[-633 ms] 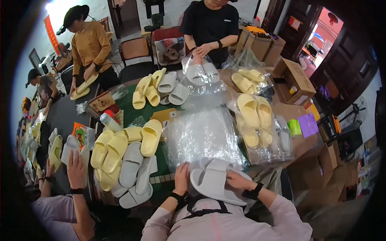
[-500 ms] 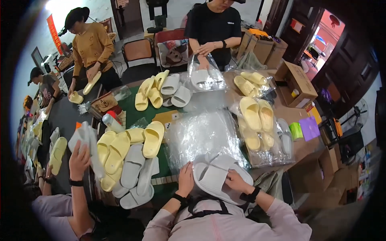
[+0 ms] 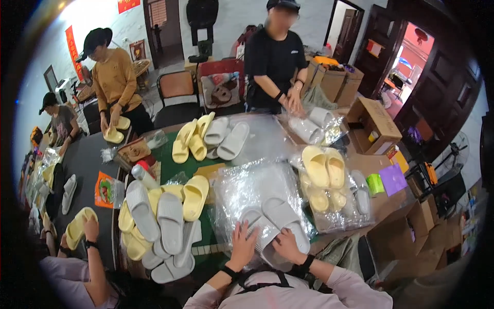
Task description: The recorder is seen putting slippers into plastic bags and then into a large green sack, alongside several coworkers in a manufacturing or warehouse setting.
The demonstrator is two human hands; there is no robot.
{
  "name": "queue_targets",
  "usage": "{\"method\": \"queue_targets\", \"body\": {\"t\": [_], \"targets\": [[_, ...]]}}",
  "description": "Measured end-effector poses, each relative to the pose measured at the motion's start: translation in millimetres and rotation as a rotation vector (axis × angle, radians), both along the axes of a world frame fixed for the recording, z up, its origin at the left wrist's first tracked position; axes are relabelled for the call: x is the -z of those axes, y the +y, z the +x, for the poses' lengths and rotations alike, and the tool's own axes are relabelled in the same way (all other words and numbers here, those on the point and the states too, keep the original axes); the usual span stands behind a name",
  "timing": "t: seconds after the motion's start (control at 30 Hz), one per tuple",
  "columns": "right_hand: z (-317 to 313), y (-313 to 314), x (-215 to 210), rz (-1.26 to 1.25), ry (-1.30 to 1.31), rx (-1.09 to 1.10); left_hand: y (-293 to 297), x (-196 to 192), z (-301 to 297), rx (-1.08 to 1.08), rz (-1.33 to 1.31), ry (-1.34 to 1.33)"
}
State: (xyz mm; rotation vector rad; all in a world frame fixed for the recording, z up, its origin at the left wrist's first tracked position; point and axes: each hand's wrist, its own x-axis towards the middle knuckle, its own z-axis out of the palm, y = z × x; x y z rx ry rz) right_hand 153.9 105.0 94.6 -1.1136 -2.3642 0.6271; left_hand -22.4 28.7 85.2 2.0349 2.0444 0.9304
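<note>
A pair of grey slippers [image 3: 284,215] lies in front of me on a stack of clear plastic bags [image 3: 247,180]. Over the toe of the left slipper, shiny film seems to lie; I cannot tell how much of the pair is inside a bag. My left hand [image 3: 243,243] rests at the left slipper's side, fingers spread against slipper and film. Curled fingers of my right hand [image 3: 288,248] grip the slippers where the two meet, near their heel ends.
Left of the bags is a pile of loose yellow slippers [image 3: 196,196] and grey slippers [image 3: 171,221]. Bagged yellow slippers [image 3: 316,166] lie to the right, near an open cardboard box [image 3: 378,126]. Co-workers stand across and left; a neighbour's hand [image 3: 91,228] holds a yellow slipper [image 3: 80,224].
The grey pair has moved forward onto the bags, and my left fingers have spread. Across the table, the co-worker's bagged grey slippers have shifted right. The neighbour's raised hand has come down to a yellow slipper.
</note>
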Motion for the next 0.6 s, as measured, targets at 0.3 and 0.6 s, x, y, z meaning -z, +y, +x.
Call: {"method": "queue_targets", "body": {"t": [0.3, 0.6], "targets": [[-26, 12, 53, 0.198, 0.039, 0.075, -14, -17, 15, 0.170, -0.018, -0.075], [-56, 42, 40, 0.113, -0.112, 0.214, -24, -59, 22, 0.404, -0.166, -0.310]]}}
